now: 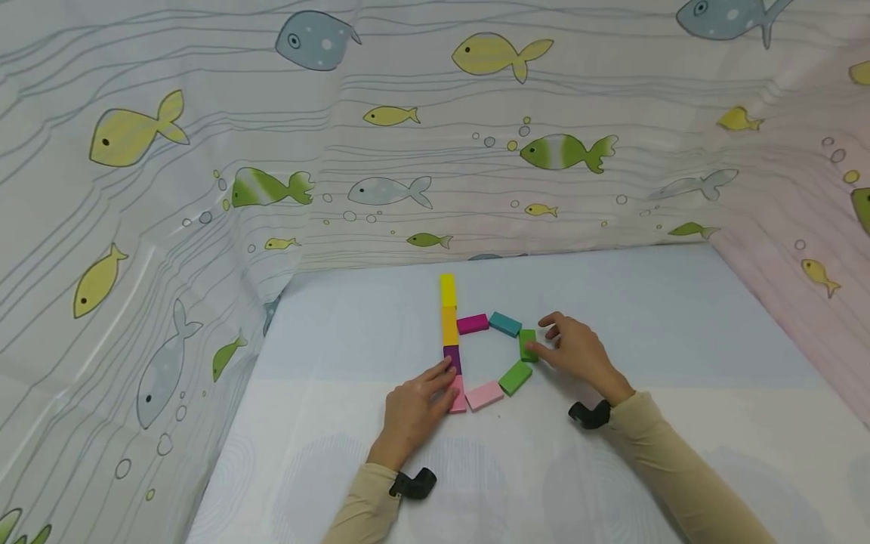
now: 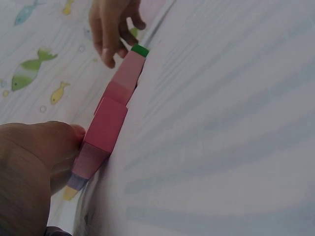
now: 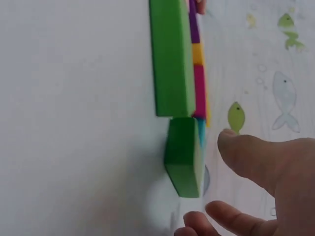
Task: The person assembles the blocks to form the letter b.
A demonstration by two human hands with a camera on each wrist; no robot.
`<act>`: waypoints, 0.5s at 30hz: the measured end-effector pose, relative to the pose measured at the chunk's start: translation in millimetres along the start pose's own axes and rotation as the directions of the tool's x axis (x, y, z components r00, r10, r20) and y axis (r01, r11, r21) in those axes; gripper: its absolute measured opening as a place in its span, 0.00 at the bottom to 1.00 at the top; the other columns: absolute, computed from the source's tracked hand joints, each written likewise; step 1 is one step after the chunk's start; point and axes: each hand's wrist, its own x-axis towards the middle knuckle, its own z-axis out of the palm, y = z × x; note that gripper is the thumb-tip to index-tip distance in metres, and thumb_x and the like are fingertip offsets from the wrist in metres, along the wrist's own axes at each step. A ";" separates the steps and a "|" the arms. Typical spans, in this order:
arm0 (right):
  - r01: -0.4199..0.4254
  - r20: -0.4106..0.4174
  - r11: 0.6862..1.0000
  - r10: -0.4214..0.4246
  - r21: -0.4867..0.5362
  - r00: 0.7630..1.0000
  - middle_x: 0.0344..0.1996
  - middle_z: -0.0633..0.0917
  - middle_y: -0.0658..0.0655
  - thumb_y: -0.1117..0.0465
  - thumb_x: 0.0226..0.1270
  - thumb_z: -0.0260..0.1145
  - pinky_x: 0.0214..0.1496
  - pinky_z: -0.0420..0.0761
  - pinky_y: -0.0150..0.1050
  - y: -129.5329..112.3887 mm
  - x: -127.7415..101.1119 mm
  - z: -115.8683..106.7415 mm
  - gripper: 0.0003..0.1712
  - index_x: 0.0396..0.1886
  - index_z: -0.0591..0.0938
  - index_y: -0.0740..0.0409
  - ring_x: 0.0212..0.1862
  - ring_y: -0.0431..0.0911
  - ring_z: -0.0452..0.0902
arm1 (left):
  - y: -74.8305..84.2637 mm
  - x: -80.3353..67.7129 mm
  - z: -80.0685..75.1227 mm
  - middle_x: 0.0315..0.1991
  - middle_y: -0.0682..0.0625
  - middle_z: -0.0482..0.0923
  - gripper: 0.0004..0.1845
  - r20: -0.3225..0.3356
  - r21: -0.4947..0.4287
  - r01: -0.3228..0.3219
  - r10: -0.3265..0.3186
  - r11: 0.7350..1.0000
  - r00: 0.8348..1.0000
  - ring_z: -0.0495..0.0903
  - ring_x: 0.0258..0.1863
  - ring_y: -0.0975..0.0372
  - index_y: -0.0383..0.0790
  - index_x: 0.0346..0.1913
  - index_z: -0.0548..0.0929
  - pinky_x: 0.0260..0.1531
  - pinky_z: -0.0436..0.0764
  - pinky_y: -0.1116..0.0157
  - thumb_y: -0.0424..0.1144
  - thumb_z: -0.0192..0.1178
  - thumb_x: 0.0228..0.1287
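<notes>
Colored blocks lie on the table in a straight column with a curve joined to its right side. From top to bottom the column has a yellow block point(image 1: 448, 291), an orange block point(image 1: 450, 326), a purple block point(image 1: 451, 358) and a pink block point(image 1: 458, 399). My left hand point(image 1: 416, 408) rests its fingertips on the purple and pink ones. The curve runs through a magenta block point(image 1: 473, 325), a teal block point(image 1: 506, 324), two green blocks point(image 1: 516, 378) and a light pink block point(image 1: 485, 396). Beside the upper green block point(image 3: 182, 157), my right hand point(image 1: 578, 351) has thumb and fingers spread apart.
A white and pale blue cloth point(image 1: 340, 340) covers the table. Behind and at the sides hangs a fish-printed curtain point(image 1: 408, 151). Each wrist wears a small black camera point(image 1: 590, 414), close above the tabletop.
</notes>
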 end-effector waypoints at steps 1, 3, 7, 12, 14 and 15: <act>0.008 0.015 1.000 -0.008 0.009 1.000 0.43 0.88 0.60 0.46 0.69 0.75 0.42 0.82 0.44 1.4 1.3 2.0 0.32 0.61 0.81 0.64 0.42 0.50 0.85 | 0.0 0.1 0.1 0.66 0.55 0.85 0.22 -0.003 -0.001 -0.002 0.002 1.000 1.000 0.90 0.54 0.54 0.47 0.62 0.89 0.19 0.68 0.77 0.47 0.73 0.68; 0.025 0.031 1.000 -0.025 0.019 0.999 0.42 0.88 0.58 0.47 0.69 0.75 0.42 0.81 0.43 3.5 3.0 5.2 0.31 0.61 0.81 0.64 0.40 0.48 0.83 | -0.1 0.4 0.4 0.65 0.56 0.85 0.21 -0.009 -0.006 -0.007 0.007 1.000 1.000 0.90 0.54 0.54 0.47 0.62 0.89 0.20 0.69 0.78 0.47 0.73 0.68; 0.035 0.035 0.999 -0.036 0.021 0.999 0.41 0.88 0.57 0.50 0.68 0.76 0.43 0.82 0.45 5.0 3.5 7.7 0.29 0.61 0.81 0.63 0.39 0.47 0.83 | 0.6 1.0 0.1 0.65 0.56 0.85 0.21 -0.009 -0.006 -0.006 0.006 1.000 1.000 0.90 0.54 0.54 0.47 0.62 0.89 0.20 0.68 0.78 0.47 0.73 0.69; 0.036 0.050 0.999 -0.037 0.029 0.998 0.41 0.88 0.58 0.52 0.69 0.76 0.45 0.84 0.49 3.1 1.7 6.0 0.29 0.62 0.81 0.63 0.41 0.49 0.85 | 1.3 1.1 -1.5 0.66 0.56 0.84 0.22 0.007 0.004 0.006 -0.006 1.000 1.000 0.90 0.55 0.53 0.47 0.63 0.89 0.20 0.67 0.78 0.48 0.72 0.69; 0.038 0.064 0.999 -0.040 0.033 0.997 0.42 0.88 0.59 0.52 0.69 0.76 0.46 0.84 0.50 2.5 1.2 4.9 0.28 0.61 0.81 0.63 0.42 0.49 0.85 | 1.0 0.8 -1.5 0.66 0.56 0.84 0.22 0.013 0.005 0.011 -0.011 1.000 1.000 0.90 0.54 0.53 0.47 0.63 0.88 0.19 0.66 0.78 0.48 0.72 0.69; 0.042 0.072 0.999 -0.044 0.034 0.996 0.42 0.88 0.59 0.53 0.69 0.76 0.46 0.84 0.50 2.2 1.0 4.4 0.28 0.61 0.81 0.63 0.42 0.49 0.85 | 0.9 0.5 -1.4 0.66 0.56 0.84 0.22 0.013 0.006 0.011 -0.011 1.000 1.000 0.90 0.54 0.53 0.47 0.63 0.88 0.19 0.66 0.78 0.48 0.72 0.69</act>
